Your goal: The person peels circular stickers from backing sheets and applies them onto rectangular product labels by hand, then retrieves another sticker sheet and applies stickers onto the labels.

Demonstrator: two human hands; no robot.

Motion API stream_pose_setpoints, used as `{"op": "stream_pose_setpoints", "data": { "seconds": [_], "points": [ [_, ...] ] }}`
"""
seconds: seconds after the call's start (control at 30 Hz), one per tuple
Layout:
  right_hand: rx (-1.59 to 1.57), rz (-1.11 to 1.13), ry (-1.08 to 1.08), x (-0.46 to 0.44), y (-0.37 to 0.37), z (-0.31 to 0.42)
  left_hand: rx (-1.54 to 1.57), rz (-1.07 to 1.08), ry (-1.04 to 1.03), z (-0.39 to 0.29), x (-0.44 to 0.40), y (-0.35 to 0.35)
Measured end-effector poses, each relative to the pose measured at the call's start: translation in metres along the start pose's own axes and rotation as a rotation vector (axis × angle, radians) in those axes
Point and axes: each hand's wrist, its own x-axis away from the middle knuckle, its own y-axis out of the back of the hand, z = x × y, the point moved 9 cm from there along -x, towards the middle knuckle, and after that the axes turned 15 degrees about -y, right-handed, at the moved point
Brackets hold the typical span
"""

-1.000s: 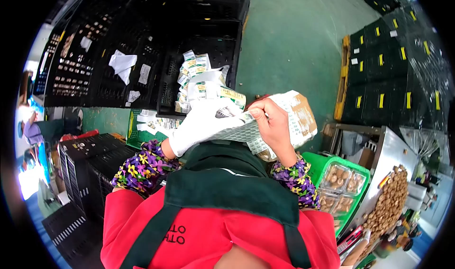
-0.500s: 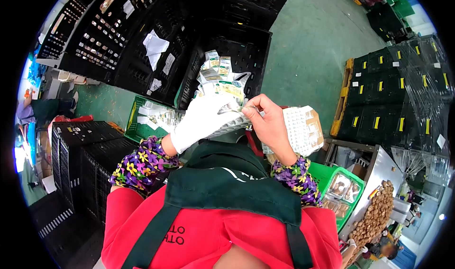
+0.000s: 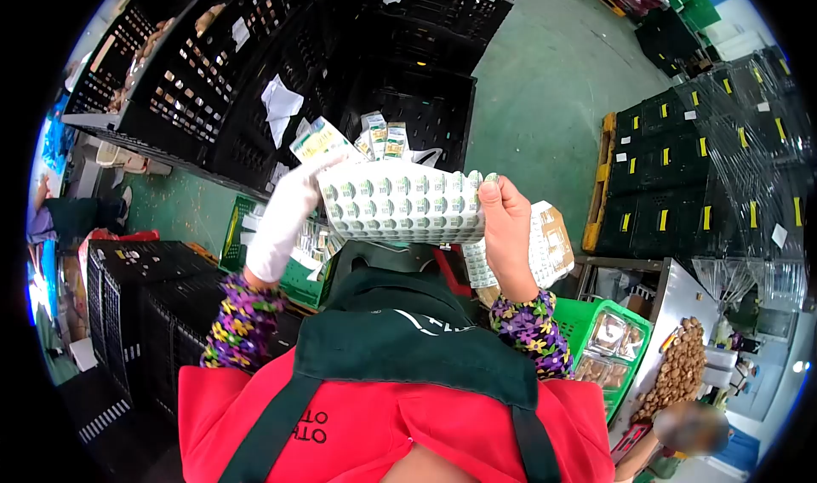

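A sheet of round green-and-white stickers (image 3: 400,204) is stretched between my two hands. My left hand (image 3: 298,206), in a white glove, is closed on its left end, with a yellow-and-green printed label (image 3: 322,142) at the fingertips. My bare right hand (image 3: 507,232) pinches the sheet's right end between thumb and fingers. Beside and behind my right hand is another sticker sheet with a brown-and-white part (image 3: 551,243). Small printed packets (image 3: 385,137) lie in the black crate (image 3: 449,113) beyond the sheet.
Black crates (image 3: 204,83) stand at the left. A green basket (image 3: 237,232) holds labels. At right, a green crate (image 3: 580,313) holds mushroom packs beside a metal table (image 3: 677,300) with loose mushrooms. Wrapped dark crates (image 3: 681,155) stand on a pallet. A person's arm (image 3: 637,457) shows lower right.
My hands have moved apart, my left hand going left, and the sticker sheet between them is now spread wide. The yellow-and-green label has shifted left with my gloved hand.
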Motion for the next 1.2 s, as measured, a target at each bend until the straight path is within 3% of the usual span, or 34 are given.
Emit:
{"op": "stream_pose_setpoints", "data": {
  "seconds": [0.1,0.23,0.3,0.37,0.47,0.57,0.73,0.93,1.0,1.03,1.1,1.13,1.17,1.2],
  "points": [
    [-0.081,-0.044,-0.006,0.003,-0.004,-0.001,0.142,-0.018,-0.052,0.001,0.026,-0.026],
    [0.138,0.107,-0.094,-0.006,-0.007,-0.014,0.083,-0.221,0.071,0.011,0.031,-0.016],
    [0.701,-0.108,0.382,0.010,-0.013,0.042,-0.009,-0.237,0.060,-0.002,0.030,-0.012],
    [0.752,-0.064,0.398,0.008,-0.015,0.055,-0.060,-0.195,0.065,-0.008,0.030,-0.015],
    [1.007,0.029,0.693,0.017,-0.042,0.068,-0.108,-0.165,0.046,-0.012,0.028,-0.022],
    [1.128,0.062,0.731,0.013,-0.045,0.061,-0.083,-0.156,0.053,-0.015,0.027,-0.032],
    [1.075,0.033,0.760,0.019,-0.037,0.058,-0.044,-0.160,0.087,-0.016,0.027,-0.037],
    [0.948,0.036,1.058,0.035,-0.025,0.049,-0.025,-0.169,0.120,-0.002,0.029,-0.033],
    [0.573,-0.017,0.768,0.016,0.001,0.054,-0.024,-0.165,0.105,-0.001,0.030,-0.031],
    [0.572,-0.016,0.765,0.017,0.001,0.059,-0.022,-0.177,0.097,0.000,0.029,-0.029],
    [-0.041,0.011,0.045,-0.021,0.027,0.038,-0.020,-0.183,0.087,0.002,0.028,-0.028],
    [-0.224,0.150,-0.152,-0.025,0.019,0.033,-0.102,-0.071,0.006,-0.003,0.027,-0.035],
    [-0.226,0.151,-0.154,-0.028,0.019,0.038,-0.185,0.040,-0.074,-0.009,0.028,-0.043],
    [-0.222,0.295,-0.316,-0.028,0.004,0.028,-0.266,0.153,-0.217,-0.026,0.027,-0.059]
  ]
}}
